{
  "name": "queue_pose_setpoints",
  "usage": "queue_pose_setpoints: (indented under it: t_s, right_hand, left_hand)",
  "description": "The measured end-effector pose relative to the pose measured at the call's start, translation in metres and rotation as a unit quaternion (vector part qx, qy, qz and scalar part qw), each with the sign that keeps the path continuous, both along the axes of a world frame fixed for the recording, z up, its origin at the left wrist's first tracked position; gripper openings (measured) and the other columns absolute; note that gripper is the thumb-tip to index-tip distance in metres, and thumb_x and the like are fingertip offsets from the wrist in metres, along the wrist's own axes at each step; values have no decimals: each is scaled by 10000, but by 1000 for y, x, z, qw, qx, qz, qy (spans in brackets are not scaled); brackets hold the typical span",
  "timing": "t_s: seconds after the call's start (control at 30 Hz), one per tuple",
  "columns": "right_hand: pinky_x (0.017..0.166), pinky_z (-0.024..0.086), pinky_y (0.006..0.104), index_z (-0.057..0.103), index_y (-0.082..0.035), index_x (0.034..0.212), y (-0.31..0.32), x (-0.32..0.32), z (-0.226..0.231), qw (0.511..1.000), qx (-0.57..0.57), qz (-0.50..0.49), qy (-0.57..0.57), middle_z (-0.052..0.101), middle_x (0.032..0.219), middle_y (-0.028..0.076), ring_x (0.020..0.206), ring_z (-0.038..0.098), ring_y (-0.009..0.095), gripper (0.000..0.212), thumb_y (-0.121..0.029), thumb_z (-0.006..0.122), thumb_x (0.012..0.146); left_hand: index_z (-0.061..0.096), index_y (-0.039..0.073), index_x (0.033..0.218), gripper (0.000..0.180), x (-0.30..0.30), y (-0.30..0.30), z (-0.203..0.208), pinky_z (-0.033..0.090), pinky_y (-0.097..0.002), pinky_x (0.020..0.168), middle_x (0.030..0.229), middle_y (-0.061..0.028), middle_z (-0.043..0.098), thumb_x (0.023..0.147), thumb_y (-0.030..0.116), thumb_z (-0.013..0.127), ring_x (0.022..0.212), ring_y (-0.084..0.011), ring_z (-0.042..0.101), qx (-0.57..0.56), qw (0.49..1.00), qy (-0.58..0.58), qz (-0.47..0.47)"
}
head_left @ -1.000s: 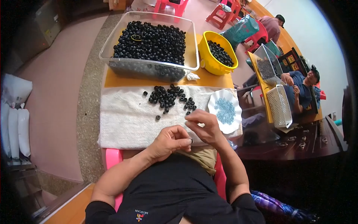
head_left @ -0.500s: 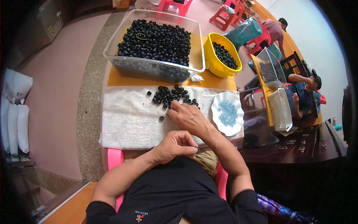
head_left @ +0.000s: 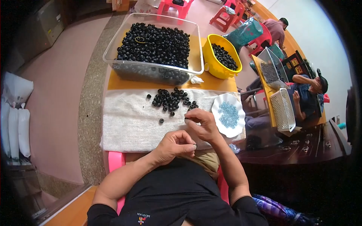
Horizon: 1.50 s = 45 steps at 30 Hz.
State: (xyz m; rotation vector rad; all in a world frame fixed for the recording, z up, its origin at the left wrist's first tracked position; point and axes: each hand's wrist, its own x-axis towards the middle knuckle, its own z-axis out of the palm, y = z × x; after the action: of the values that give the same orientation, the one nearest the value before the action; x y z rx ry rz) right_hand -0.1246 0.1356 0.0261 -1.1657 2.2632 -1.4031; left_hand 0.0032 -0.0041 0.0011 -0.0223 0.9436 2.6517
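Observation:
A loose pile of small black ring-shaped beads (head_left: 171, 100) lies on a white towel (head_left: 132, 124) spread over the table. My right hand (head_left: 201, 124) rests on the towel just below the pile, fingertips pinching one black bead at its left side. My left hand (head_left: 175, 145) hovers closer to my body, its fingers curled together on something small and dark at the fingertips. A white scalloped plate (head_left: 241, 126) with small light-blue pieces sits right of my right hand.
A clear plastic bin (head_left: 117, 52) full of black beads stands behind the towel, with a yellow tub (head_left: 209, 64) of more beads at its right. Two other people sit at further tables to the right, beside a white basket (head_left: 284, 111). Red stools stand at the back.
My right hand went from in front of my body out to the bead pile, then drew back toward me with a bead pinched. My left hand stayed near my chest.

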Motion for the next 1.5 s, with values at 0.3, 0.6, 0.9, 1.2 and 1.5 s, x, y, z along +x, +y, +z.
queue_pose_setpoints:
  t_s: [0.3,0.6,0.9,1.2,1.5]
  right_hand:
    - [711,480,240,647,29,960,23,7,-10,992,-73,-4,-103,629,966,88,853,593,118,140,75,664,829]
    - [680,514,277,636,-5,991,27,18,2,987,-110,30,-111,627,996,93,865,625,144,161,-34,696,844]
    - [701,534,336,644,-21,1015,23,23,13,992,-25,35,118,649,936,148,858,664,276,209,-1,694,814]
    - [701,525,302,644,-1,974,28,26,8,998,-6,-10,62,653,860,120,813,664,216,180,45,690,806]
    - [708,480,249,652,24,939,35,20,-2,989,-99,40,-104,623,936,80,837,599,130,108,64,662,839]
  left_hand:
    - [579,21,960,161,-2,0,-4,582,-297,686,890,-72,642,851,20,698,740,-160,663,-4,999,-7,31]
    - [521,-12,1176,357,-2,0,1,565,-293,742,907,-66,638,863,36,686,780,-158,656,-40,997,-16,58]
    - [540,-37,1208,390,-4,0,-3,546,-261,771,957,-63,646,855,32,691,831,-126,649,-104,994,13,29]
    - [555,-30,1197,372,-7,1,-5,535,-246,800,980,-65,656,852,21,684,886,-115,643,-120,992,28,9]
    - [565,-8,1130,309,0,3,-6,565,-279,709,897,-70,649,845,0,682,781,-154,659,-124,989,-10,78]
